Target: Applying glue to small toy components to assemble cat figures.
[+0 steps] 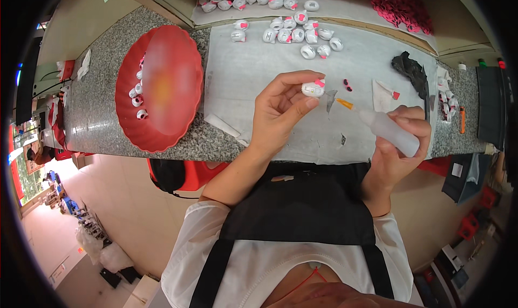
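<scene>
Between the thumb and fingers of my left hand (286, 105) is a small white cat-head piece (312, 88) with a pink bow. It is held above the white sheet (243, 65) that covers the worktop. My right hand (402, 141) is wrapped round a translucent squeeze bottle (394, 132), tilted so that its orange nozzle (344, 103) points left toward the piece. A short gap separates the nozzle tip from the piece. Two small dark pink bits (347, 85) lie on the sheet beyond the nozzle.
A red scalloped basin (124, 92) with several white pieces stands at the left. More white pieces (291, 34) are grouped at the back of the sheet. Pink parts (396, 6) are heaped on the shelf. Crumpled black plastic (410, 73) and an orange pen-like stick (462, 120) lie at the right.
</scene>
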{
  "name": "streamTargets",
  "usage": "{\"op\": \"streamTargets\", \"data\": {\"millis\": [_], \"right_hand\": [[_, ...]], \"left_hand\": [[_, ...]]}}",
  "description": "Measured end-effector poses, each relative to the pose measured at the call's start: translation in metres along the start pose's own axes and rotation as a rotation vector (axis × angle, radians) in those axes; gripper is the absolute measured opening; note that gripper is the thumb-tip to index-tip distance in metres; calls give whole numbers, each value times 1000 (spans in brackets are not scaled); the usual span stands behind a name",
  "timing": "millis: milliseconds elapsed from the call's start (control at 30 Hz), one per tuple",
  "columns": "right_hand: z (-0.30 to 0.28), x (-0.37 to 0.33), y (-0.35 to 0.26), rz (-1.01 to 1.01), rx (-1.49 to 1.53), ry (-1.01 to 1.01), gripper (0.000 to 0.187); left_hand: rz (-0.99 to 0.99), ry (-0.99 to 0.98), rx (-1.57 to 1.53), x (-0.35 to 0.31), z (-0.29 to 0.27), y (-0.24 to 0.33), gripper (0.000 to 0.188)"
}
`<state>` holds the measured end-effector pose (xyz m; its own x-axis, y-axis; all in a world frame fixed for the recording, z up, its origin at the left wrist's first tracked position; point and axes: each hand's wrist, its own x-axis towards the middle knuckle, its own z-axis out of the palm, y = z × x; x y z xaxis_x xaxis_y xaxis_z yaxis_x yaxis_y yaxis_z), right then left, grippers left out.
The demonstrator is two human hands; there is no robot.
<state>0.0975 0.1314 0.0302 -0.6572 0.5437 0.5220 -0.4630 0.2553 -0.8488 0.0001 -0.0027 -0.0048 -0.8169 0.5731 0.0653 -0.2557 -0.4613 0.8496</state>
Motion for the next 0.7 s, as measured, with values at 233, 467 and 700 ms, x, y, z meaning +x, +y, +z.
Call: {"op": "streamTargets", "data": {"millis": [233, 467, 700], "right_hand": [[6, -4, -3, -154, -174, -87, 40], [6, -4, -4, -174, -203, -135, 39], [6, -4, -5, -175, -202, -148, 40]], "left_hand": [[15, -35, 36, -2, -3, 0, 34], [1, -41, 14, -1, 1, 3, 37], [-29, -50, 4, -1, 1, 3, 37]]}}
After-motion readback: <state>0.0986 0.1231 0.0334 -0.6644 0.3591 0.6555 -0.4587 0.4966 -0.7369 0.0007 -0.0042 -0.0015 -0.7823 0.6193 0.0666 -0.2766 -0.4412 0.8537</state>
